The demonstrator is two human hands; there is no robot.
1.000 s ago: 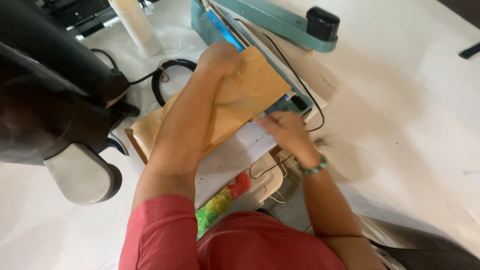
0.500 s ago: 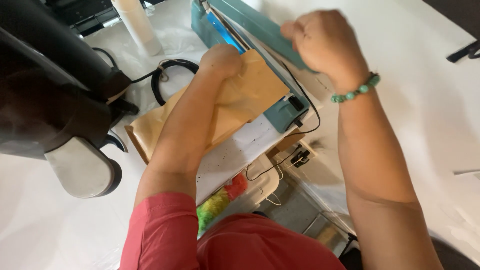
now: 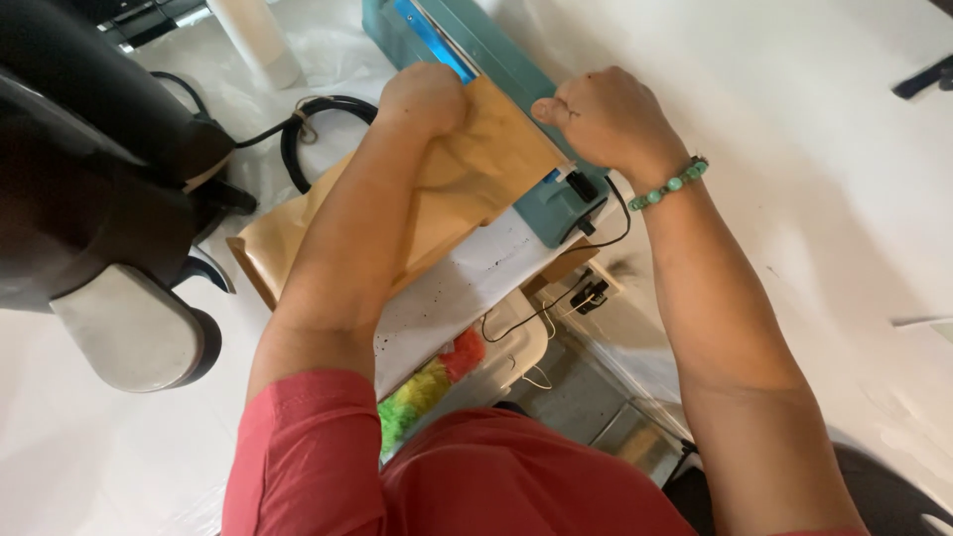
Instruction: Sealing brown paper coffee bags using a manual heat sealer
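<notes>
Covering most of the view, a white table (image 3: 844,149) is seen, with a big black machine (image 3: 89,169) standing at its left edge. A long teal sealing machine (image 3: 476,60) is set near the far edge of the table, in the middle. A brown paper bag (image 3: 476,179) is laid flat on the table, and its top end is tucked under the teal bar. The bag is pressed down by the left hand (image 3: 422,94), which is closed like a fist right at the bar. The near end of the bar is pushed down by the right hand (image 3: 601,119), with its fingers curled in tight together. A green bead bracelet (image 3: 670,184) is worn on the right wrist. A black cord (image 3: 318,109) is coiled on the table between the black machine and the bag. A white bottle (image 3: 253,40) is stood by the far edge.
</notes>
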